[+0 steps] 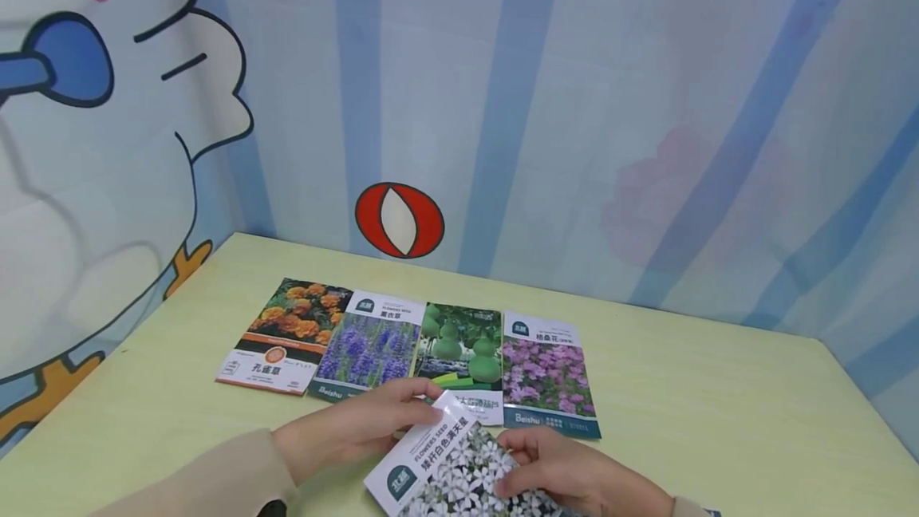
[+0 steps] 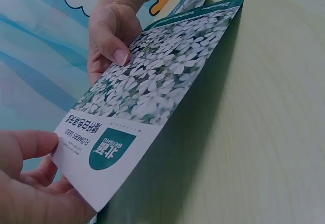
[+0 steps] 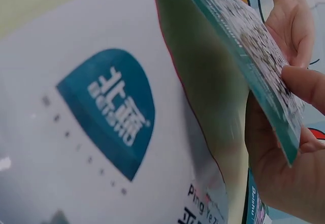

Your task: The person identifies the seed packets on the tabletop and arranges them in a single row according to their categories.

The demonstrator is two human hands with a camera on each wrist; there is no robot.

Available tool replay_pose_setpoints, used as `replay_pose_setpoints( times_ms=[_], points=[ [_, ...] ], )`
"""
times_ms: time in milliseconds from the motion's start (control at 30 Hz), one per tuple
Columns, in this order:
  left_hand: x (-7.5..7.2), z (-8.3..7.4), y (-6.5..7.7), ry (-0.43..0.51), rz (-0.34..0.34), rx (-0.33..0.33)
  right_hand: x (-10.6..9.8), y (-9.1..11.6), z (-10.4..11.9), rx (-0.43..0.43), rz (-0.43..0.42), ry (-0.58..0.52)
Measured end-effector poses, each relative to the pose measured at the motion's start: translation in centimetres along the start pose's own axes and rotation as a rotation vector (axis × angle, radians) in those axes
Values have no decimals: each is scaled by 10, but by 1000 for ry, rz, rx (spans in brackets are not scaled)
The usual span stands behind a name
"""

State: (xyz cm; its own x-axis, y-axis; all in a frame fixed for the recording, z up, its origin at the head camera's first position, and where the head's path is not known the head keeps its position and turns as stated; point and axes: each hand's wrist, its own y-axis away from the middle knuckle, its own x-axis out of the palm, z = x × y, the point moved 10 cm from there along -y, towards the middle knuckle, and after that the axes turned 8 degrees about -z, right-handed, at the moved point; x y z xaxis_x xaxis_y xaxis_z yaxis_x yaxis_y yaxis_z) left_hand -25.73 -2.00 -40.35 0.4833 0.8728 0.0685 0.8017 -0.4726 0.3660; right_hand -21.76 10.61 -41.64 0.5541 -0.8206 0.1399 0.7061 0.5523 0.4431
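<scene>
Both hands hold one seed packet (image 1: 459,473) with white flowers, tilted above the near part of the table. My left hand (image 1: 376,421) pinches it by the edge near the white lettered end. In the left wrist view that hand (image 2: 30,178) has one digit at the edge and the other fingers behind. My right hand (image 1: 567,469) grips the flower-printed part, its thumb on the front; in the right wrist view its fingers (image 3: 310,178) lie behind the packet's green-banded end. The nearest packet beyond the hands shows green gourds (image 1: 459,349).
Beyond the hands, a row on the pale yellow table (image 1: 718,405) holds packets of orange flowers (image 1: 287,333), purple flowers (image 1: 369,349) and pink flowers (image 1: 546,373). Another white packet (image 3: 45,148) lies close to the right wrist camera. A cartoon-printed curtain (image 1: 610,102) stands behind.
</scene>
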Motion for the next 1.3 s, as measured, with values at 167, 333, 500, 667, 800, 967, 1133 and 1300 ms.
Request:
replay_pose_setpoints(
  times_ms=[167, 333, 500, 667, 800, 967, 1133, 1300],
  points=[
    [-1, -1, -3, -31, 2, -3, -17, 0, -1, 30, -73, 36],
    [-4, -1, -4, -56, -23, -1, -39, 3, 2, 43, -170, 40],
    [-6, 1, -10, -21, -61, -7, -52, 6, 9, 14, -223, 5],
    [-5, -3, -20, 95, -114, -12, -66, 6, 15, -26, -293, -4],
    [-2, -9, -27, 171, -126, 16, -67, 4, 23, -84, -243, -140],
    [6, -12, -33, 168, -93, 49, -72, 0, 27, -119, -264, -252],
    [11, -14, -41, 187, -116, 61, -82, -2, 30, -145, -318, -269],
    [14, -18, -50, 201, -140, 69, -90, 0, 33, -149, -341, -277]
  ],
)
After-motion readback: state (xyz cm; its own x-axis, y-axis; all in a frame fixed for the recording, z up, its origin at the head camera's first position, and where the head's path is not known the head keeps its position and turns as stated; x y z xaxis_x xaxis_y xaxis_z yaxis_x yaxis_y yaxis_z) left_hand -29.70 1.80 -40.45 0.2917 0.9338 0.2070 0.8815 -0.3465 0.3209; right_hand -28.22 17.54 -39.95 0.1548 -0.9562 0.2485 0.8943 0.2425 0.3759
